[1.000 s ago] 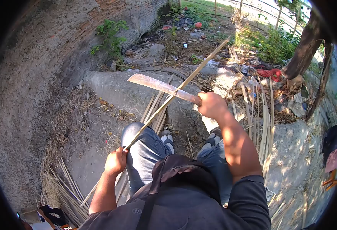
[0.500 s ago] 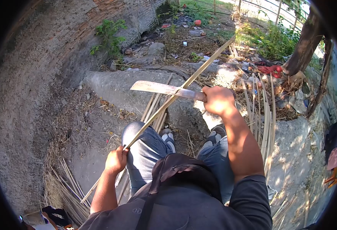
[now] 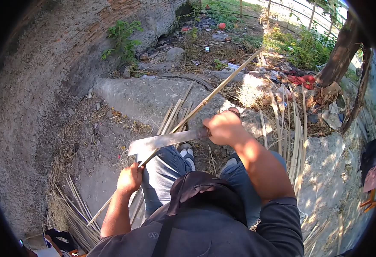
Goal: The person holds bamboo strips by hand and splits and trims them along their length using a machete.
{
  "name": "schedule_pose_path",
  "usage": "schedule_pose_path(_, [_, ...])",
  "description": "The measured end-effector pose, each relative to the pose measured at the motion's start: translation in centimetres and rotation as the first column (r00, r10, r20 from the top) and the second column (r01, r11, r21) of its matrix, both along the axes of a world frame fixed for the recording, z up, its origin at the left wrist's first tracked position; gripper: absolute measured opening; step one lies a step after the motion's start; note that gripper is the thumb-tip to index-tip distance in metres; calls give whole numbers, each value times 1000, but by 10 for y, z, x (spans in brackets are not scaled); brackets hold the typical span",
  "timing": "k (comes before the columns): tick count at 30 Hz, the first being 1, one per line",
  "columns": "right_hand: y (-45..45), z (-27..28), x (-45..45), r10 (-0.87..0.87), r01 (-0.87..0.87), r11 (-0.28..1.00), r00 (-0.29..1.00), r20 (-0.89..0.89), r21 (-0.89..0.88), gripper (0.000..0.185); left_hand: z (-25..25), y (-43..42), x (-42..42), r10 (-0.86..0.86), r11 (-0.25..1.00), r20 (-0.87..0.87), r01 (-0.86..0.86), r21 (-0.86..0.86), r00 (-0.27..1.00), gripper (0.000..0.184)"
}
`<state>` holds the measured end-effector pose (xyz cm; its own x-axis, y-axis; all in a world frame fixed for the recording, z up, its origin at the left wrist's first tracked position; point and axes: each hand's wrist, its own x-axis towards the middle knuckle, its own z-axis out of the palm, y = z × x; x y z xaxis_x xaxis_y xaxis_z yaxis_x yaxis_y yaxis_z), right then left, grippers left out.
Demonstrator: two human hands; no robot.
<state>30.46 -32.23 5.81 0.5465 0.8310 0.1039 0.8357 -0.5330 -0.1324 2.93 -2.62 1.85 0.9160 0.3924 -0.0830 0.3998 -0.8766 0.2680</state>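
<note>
On the ground (image 3: 96, 184), loose strips (image 3: 297, 141) lie toward the left and right edges; finished or waiting, I cannot tell. One long strip (image 3: 231, 78), seemingly unfinished, slants over the left knee (image 3: 153, 175), a knife (image 3: 164, 140) across it. The right hand (image 3: 224, 127) keeps no gap in its grip on the knife, the left hand (image 3: 129, 177) likewise around the strip.

Long strip (image 3: 228, 81) partly hidden behind the machete blade (image 3: 166, 140), machete handle (image 3: 234, 112) mostly covered by the right hand (image 3: 224, 128), strip's gripped part concealed inside the left hand (image 3: 129, 177), dark shirt (image 3: 188, 235) cut off by the bottom edge
</note>
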Motion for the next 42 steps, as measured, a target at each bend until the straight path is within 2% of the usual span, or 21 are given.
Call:
schedule_pose_path(1, [6,1,-4,14,-13,999,1000,19,-51,14,-3,1,0,-14,1000,31,14,-16,999,27])
schedule_pose_path(4, [-3,-7,30,-96,97,995,994,46,-21,16,-13,6,-7,-32,998,112,38,-55,993,25])
schedule_pose_path(5, [-11,-10,46,-268,268,962,963,-18,57,18,-14,5,-8,-33,997,137,42,-65,990,23])
schedule_pose_path(7, [-18,-10,60,-452,475,876,871,-193,89,20,-12,5,-5,-37,998,145,44,-48,989,21])
schedule_pose_path(10, [-20,-15,51,-456,470,883,863,-218,12,25,-7,5,-1,-24,1000,83,24,-8,996,21])
schedule_pose_path(13, [-28,-24,61,-355,383,923,817,-455,-32,27,3,2,-2,-17,999,15,18,-42,1000,27])
schedule_pose_path(14, [-32,-14,59,-317,359,931,697,-643,-71,25,1,3,-2,-17,1000,14,18,-25,1000,27])
schedule_pose_path(17, [-32,-14,56,-288,368,930,697,-657,-17,24,-4,3,-1,-14,1000,23,13,3,1000,25])
schedule_pose_path(18, [-29,-13,51,-345,416,909,748,-567,-4,22,-5,2,-1,-11,1000,27,11,-2,1000,25])
schedule_pose_path(20, [-22,-6,42,-372,398,917,862,-345,5,20,-4,0,2,-10,1000,31,10,-4,999,24])
schedule_pose_path(22, [-15,-6,34,-329,330,944,929,-168,-23,19,0,-3,2,-8,1000,25,8,4,1000,24])
schedule_pose_path(26, [0,5,7,-93,86,992,993,-75,-88,18,1,-2,3,-34,999,23,34,15,999,24])
schedule_pose_path(29, [-4,-4,23,65,-62,997,995,69,-46,15,-4,1,0,-29,1000,66,30,-5,997,23])
schedule_pose_path(30, [-11,-8,35,-3,2,1000,996,93,15,16,-11,3,-2,-31,999,112,33,-12,993,22])
schedule_pose_path(31, [-16,-9,52,-162,161,986,987,-19,-36,16,-16,5,-5,-32,999,161,36,-21,986,22])
schedule_pose_path(33, [-28,-13,63,-399,408,899,913,-89,160,16,-16,6,-4,4,998,114,4,-67,993,22])
schedule_pose_path(35, [-18,-16,56,-469,480,866,877,-106,143,20,-15,6,0,17,996,105,-7,-88,994,23])
schedule_pose_path(36, [-14,-6,46,-514,541,835,832,-208,103,21,-13,7,0,18,993,109,-5,-119,994,24])
schedule_pose_path(38, [-21,-10,52,-373,458,882,822,-431,111,19,-10,6,2,22,994,109,-10,-109,994,24])
schedule_pose_path(40, [-30,-16,53,-209,364,922,753,-625,131,21,-8,3,-4,23,996,101,-14,-91,995,24])
schedule_pose_path(42, [-29,-10,50,-244,379,913,801,-546,149,20,-11,5,-5,5,997,113,4,-73,994,24])
